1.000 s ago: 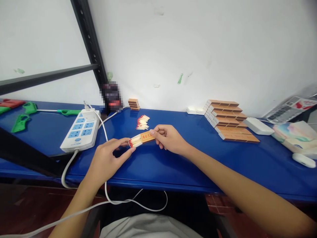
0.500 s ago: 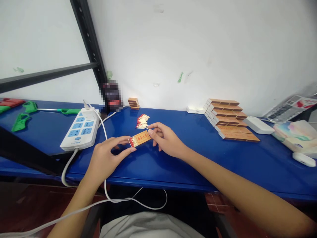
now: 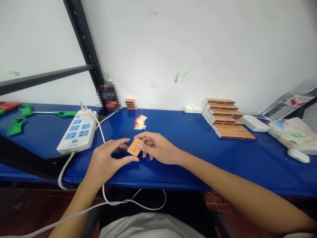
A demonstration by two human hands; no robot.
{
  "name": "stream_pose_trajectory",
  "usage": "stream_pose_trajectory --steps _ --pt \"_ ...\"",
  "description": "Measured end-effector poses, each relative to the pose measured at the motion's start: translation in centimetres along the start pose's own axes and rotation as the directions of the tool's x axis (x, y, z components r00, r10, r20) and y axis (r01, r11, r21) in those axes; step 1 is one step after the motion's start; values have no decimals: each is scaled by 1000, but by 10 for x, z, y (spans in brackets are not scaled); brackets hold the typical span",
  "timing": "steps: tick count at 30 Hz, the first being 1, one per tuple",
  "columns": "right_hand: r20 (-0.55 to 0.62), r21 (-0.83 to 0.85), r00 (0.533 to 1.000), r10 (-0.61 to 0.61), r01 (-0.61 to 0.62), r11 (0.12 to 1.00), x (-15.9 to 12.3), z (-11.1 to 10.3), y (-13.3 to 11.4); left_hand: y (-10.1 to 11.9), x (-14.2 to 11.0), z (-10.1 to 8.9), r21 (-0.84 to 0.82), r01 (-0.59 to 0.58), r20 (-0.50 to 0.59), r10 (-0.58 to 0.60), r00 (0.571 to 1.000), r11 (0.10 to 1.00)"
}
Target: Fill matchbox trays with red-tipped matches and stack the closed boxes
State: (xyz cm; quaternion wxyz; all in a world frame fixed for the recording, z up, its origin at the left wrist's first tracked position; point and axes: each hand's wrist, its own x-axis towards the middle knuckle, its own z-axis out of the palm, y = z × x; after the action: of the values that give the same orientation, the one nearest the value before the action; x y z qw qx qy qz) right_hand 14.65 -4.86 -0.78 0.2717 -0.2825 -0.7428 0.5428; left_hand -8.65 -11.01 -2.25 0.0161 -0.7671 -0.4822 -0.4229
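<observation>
A matchbox point(image 3: 134, 147) with an orange label and red characters is held above the blue table near its front edge. My right hand point(image 3: 155, 147) is closed on its right end, thumb on top of the label and fingers behind. My left hand point(image 3: 109, 157) is around the left end, thumb and index finger spread apart; whether its fingertips touch the box I cannot tell. No match heads show at the box's end. Beyond it lies a small pile of red-tipped matches point(image 3: 140, 122) on the table.
Stepped rows of matchboxes point(image 3: 225, 119) stand at the right, with a small matchbox stack point(image 3: 131, 104) by the wall. A white power strip point(image 3: 78, 130) and its cable point(image 3: 102, 188) are at my left, near green lighters point(image 3: 17, 126). A tissue pack point(image 3: 293, 135) lies far right.
The match heads that showed at the left end of the box are now covered. My right hand has moved left and slightly toward me with the matchbox, which is tilted more.
</observation>
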Motion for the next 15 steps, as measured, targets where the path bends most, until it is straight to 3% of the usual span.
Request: stream_pose_trajectory --steps 2,4,6,7,8,10,13,14,15 --pt "-60 29 998 23 -21 999 5 -14 -3 0 0 0 16 2 -1 -2 1000 1000" --pt "-180 -34 984 9 -16 999 6 -41 -15 0 0 0 27 22 4 -22 1000 999" --pt "-423 -128 905 -48 -7 992 -2 -85 -30 -1 0 1 33 45 14 -45 999 998" --pt "-558 -185 823 -102 -4 983 -10 -112 -37 -1 0 1 33 53 15 -53 998 998" --pt "-698 -243 697 -164 -15 970 -21 -142 -42 -1 0 1 31 57 15 -58 998 998" --pt "-897 -298 374 -236 -116 947 -51 -205 -41 -1 0 1 24 59 17 -59 998 998" --pt "-947 -229 -127 -293 -371 900 -109 -286 -13 0 0 1 17 63 29 -64 998 998" --pt "-932 -190 -192 -307 -464 866 -127 -305 2 0 0 1 18 63 31 -64 997 998" --pt "-913 -186 -201 -355 -571 800 -143 -320 16 0 0 1 19 60 32 -61 998 998"
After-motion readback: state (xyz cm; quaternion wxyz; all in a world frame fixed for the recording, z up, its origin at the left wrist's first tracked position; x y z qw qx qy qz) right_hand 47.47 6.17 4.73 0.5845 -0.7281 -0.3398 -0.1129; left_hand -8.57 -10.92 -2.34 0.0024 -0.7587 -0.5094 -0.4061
